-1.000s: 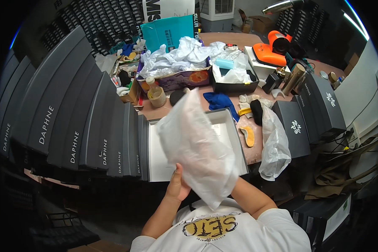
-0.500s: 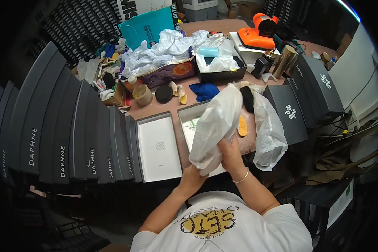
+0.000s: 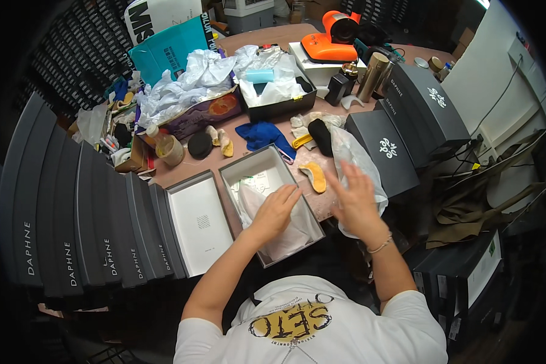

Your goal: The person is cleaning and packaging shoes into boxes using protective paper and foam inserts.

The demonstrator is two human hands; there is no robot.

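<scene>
A white paper-wrapped bundle [image 3: 290,235] lies inside an open grey shoebox with a white interior [image 3: 272,162]. My left hand [image 3: 275,213] is over that bundle, its fingers stretched out flat and apparently touching the paper. What the wrapping contains is hidden. To the right, my right hand [image 3: 357,199] spreads its fingers above a second white wrapped bundle [image 3: 344,145] beside the box, holding nothing; I cannot tell whether it touches the wrapping. Between the hands lies a yellow sponge-like pad [image 3: 314,177]. The white-lined box lid [image 3: 200,224] rests left of the shoebox.
Dark shoeboxes [image 3: 82,218] stand in a row at left; more boxes [image 3: 382,151] are stacked at right. Behind lie a blue cloth [image 3: 262,134], a black round tin [image 3: 200,146], a bottle of liquid [image 3: 168,149], and a purple box [image 3: 203,114] heaped with white paper.
The wrapped bundle that both hands held up is now down in the shoebox. My right hand has let go and moved right to the other bundle; the whole view has shifted.
</scene>
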